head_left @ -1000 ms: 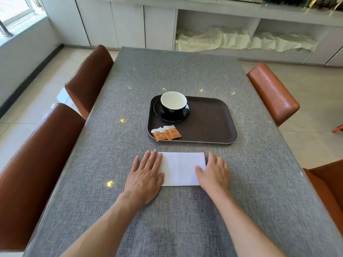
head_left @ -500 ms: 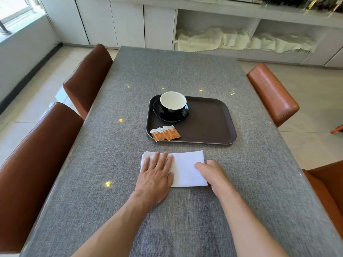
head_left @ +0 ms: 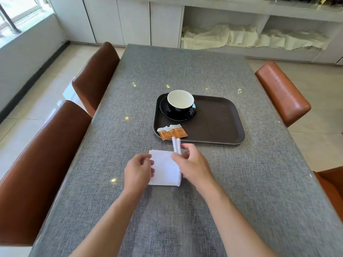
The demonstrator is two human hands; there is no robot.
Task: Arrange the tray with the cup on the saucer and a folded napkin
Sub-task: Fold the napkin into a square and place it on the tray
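Observation:
A white napkin (head_left: pixel 164 167) lies on the grey table just in front of the dark brown tray (head_left: pixel 217 123). My right hand (head_left: pixel 193 164) pinches the napkin's right end and lifts it upright over the rest. At the napkin's left edge my left hand (head_left: pixel 138 171) holds it with curled fingers. A black cup with a white inside (head_left: pixel 181 101) stands on a black saucer (head_left: pixel 167 112) in the tray's far left corner. Orange sugar sachets (head_left: pixel 171 132) lie at the tray's near left edge.
The grey table (head_left: pixel 185 71) has brown leather chairs (head_left: pixel 37 164) on the left and orange-brown ones (head_left: pixel 282 91) on the right. White cabinets with pale cloths on a shelf (head_left: pixel 241 38) stand beyond the table's far end.
Both hands lay flat on the spread napkin before. My right hand has now lifted the right end up and toward the left, folding it over, while the left hand curled onto the left edge.

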